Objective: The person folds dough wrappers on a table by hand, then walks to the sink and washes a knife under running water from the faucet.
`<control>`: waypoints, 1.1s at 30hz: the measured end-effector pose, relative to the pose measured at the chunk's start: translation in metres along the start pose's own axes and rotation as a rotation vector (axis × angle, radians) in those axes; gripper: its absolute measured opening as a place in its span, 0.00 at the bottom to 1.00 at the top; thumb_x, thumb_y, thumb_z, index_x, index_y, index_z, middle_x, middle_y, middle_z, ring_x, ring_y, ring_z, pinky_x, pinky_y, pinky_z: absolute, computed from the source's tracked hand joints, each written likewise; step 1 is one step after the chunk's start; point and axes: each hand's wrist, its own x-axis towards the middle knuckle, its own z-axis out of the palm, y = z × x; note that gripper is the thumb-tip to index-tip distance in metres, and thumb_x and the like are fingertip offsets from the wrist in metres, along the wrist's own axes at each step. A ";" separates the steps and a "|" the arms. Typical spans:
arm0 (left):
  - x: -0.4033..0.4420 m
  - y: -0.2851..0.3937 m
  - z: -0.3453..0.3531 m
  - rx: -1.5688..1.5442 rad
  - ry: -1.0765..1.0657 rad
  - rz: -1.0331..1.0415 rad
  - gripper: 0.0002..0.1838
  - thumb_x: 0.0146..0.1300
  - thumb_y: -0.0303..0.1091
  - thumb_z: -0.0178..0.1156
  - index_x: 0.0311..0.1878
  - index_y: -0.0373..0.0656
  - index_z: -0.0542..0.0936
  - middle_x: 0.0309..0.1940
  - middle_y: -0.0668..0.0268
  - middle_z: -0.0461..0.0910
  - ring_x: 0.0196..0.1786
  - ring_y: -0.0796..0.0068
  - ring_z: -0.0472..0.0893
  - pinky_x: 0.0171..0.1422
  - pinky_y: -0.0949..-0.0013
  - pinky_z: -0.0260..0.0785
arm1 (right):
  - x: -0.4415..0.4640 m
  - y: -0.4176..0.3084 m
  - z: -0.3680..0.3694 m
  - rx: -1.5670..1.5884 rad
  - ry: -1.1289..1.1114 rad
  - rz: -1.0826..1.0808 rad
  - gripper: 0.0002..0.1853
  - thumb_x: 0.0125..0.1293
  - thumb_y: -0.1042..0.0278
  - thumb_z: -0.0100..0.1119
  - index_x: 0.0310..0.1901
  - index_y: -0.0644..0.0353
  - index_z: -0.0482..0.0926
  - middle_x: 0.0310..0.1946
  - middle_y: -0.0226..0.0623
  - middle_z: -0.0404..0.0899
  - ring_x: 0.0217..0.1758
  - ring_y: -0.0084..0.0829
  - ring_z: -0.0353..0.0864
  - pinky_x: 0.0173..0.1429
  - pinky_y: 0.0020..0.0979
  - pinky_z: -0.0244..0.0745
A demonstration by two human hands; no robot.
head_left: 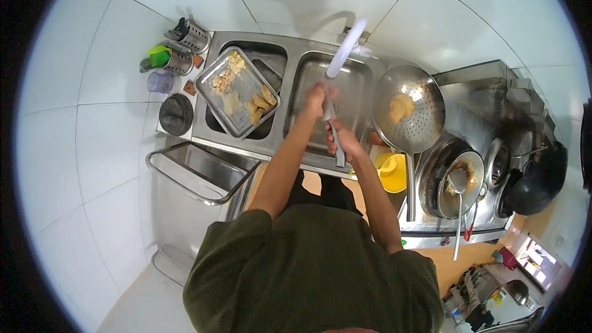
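Over the right sink basin point(357, 95), both hands are around a long grey-handled utensil point(340, 155). My left hand point(316, 100) is closed near its upper end, just below the white tap spout point(348, 48). Lower on the grey handle, my right hand point(345, 140) is wrapped round it. The working end is hidden or blurred by the left hand and the tap, so its kind cannot be made out.
Left, a metal tray point(206, 94) with shredded filling and golden folded pieces lies across another basin. Right stand a perforated strainer point(425, 102) holding a golden piece, a yellow jug point(394, 180), and a stove with a pan point(475, 163) and long-handled turner point(458, 209).
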 end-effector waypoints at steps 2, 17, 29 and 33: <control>0.038 0.000 -0.015 0.070 0.033 0.141 0.18 0.77 0.41 0.44 0.47 0.38 0.79 0.36 0.60 0.82 0.38 0.67 0.84 0.32 0.64 0.74 | -0.025 -0.008 0.017 -0.091 0.017 0.008 0.21 0.78 0.46 0.40 0.42 0.58 0.70 0.21 0.29 0.67 0.15 0.24 0.65 0.20 0.29 0.64; -0.040 -0.010 0.032 -0.164 -0.254 -0.058 0.25 0.77 0.50 0.45 0.57 0.32 0.69 0.46 0.53 0.80 0.45 0.57 0.85 0.50 0.59 0.83 | -0.025 0.005 0.018 -1.151 0.551 -0.545 0.18 0.73 0.59 0.48 0.51 0.69 0.71 0.39 0.61 0.80 0.39 0.60 0.82 0.42 0.54 0.77; 0.061 0.013 -0.022 -0.484 -0.410 -0.042 0.09 0.73 0.34 0.46 0.41 0.47 0.77 0.23 0.71 0.70 0.20 0.79 0.65 0.23 0.73 0.59 | -0.071 0.012 0.029 -1.411 0.561 -0.600 0.18 0.71 0.63 0.54 0.54 0.67 0.70 0.38 0.58 0.79 0.36 0.58 0.83 0.36 0.50 0.80; 0.072 0.050 -0.052 -0.550 -0.390 0.105 0.11 0.74 0.40 0.45 0.41 0.51 0.77 0.24 0.74 0.71 0.21 0.80 0.67 0.27 0.73 0.62 | -0.088 0.010 0.023 -1.201 0.539 -0.558 0.19 0.70 0.61 0.54 0.53 0.69 0.72 0.39 0.63 0.79 0.43 0.63 0.80 0.46 0.51 0.76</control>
